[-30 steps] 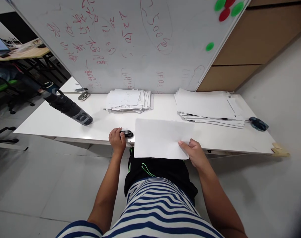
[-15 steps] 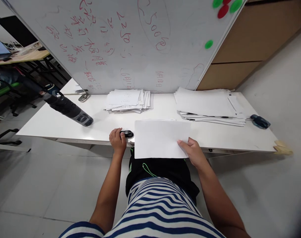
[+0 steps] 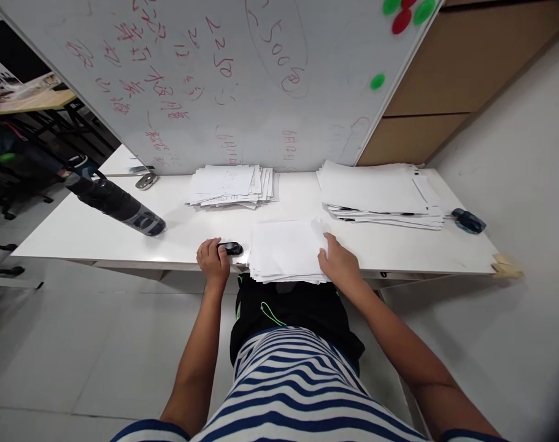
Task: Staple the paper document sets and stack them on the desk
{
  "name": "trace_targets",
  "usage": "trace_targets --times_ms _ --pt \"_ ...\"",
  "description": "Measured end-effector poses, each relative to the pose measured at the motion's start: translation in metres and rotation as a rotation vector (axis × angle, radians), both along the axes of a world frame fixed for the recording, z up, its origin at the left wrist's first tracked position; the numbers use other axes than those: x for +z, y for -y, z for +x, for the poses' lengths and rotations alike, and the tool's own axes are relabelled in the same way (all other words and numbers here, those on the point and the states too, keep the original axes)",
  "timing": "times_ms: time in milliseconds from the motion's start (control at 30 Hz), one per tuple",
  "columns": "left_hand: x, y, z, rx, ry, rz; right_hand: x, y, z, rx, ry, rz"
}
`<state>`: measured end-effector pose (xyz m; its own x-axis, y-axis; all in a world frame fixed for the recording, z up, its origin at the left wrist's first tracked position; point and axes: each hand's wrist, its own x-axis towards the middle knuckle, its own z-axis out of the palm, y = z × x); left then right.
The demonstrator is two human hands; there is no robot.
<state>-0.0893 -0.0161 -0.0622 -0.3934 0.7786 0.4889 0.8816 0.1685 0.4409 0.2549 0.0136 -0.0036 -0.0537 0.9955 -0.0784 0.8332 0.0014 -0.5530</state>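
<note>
A small pile of white paper (image 3: 283, 248) lies at the desk's front edge, its near sheets overhanging slightly. My right hand (image 3: 342, 263) is at the pile's right side, thumb and fingers closed on the paper's edge. A blurred, lifted corner shows by its fingertips. To the left of the pile, my left hand (image 3: 213, 261) curls round the end of a black stapler (image 3: 232, 248), which rests on the desk. The palm side of the left hand is hidden.
Two paper stacks (image 3: 231, 184) (image 3: 373, 190) stand along the whiteboard (image 3: 261, 123). A dark bottle (image 3: 116, 202) and a grey mouse (image 3: 146, 181) are at the left of the white desk (image 3: 187, 221). A dark blue object (image 3: 467, 221) sits far right.
The single sheet my right hand held over the front edge no longer covers the pile. That hand has shifted up and left to the pile's edge. My left hand stays on the stapler.
</note>
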Motion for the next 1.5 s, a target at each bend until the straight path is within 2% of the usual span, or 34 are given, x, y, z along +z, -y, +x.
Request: trace_targets --times_ms 133,300,367,500,567,733,867,967,1067,1200,1300,1400,1500 --pt "-0.001 0.000 0.000 0.003 -0.012 -0.002 -0.004 0.007 -0.006 0.000 0.171 0.208" --pt "-0.003 -0.001 0.000 -0.015 0.021 0.040 -0.011 0.014 -0.008 -0.017 0.266 0.454" --pt "-0.001 -0.001 0.001 -0.011 0.024 0.053 -0.016 0.014 -0.009 0.013 0.271 0.477" --pt "0.007 0.001 0.007 -0.011 0.038 0.035 -0.024 0.013 -0.008 0.102 0.239 0.403" --pt "0.012 0.003 0.011 0.012 0.045 0.014 -0.026 0.012 -0.007 0.097 0.198 0.393" --pt "0.028 0.007 0.016 0.083 0.044 -0.117 -0.041 -0.002 0.012 -0.107 0.042 0.539" --pt "0.050 0.001 0.008 0.030 0.071 -0.234 -0.063 -0.022 0.031 -0.290 -0.176 0.633" --pt "0.071 -0.020 0.004 -0.068 0.041 -0.123 -0.074 -0.029 0.035 -0.393 -0.286 0.676" --pt "0.086 -0.063 0.002 -0.158 -0.065 -0.037 -0.075 -0.029 0.032 -0.437 -0.299 0.707" --pt "0.089 -0.134 -0.003 -0.246 -0.172 -0.175 -0.071 -0.028 0.030 -0.454 -0.262 0.713" --pt "0.088 -0.176 -0.007 -0.328 -0.285 -0.292 -0.070 -0.029 0.030 -0.448 -0.239 0.709" --pt "0.089 -0.196 -0.009 -0.387 -0.354 -0.404 -0.071 -0.031 0.029 -0.471 -0.228 0.713" --pt "0.090 -0.201 -0.008 -0.385 -0.380 -0.474 -0.073 -0.032 0.029 -0.487 -0.217 0.717"
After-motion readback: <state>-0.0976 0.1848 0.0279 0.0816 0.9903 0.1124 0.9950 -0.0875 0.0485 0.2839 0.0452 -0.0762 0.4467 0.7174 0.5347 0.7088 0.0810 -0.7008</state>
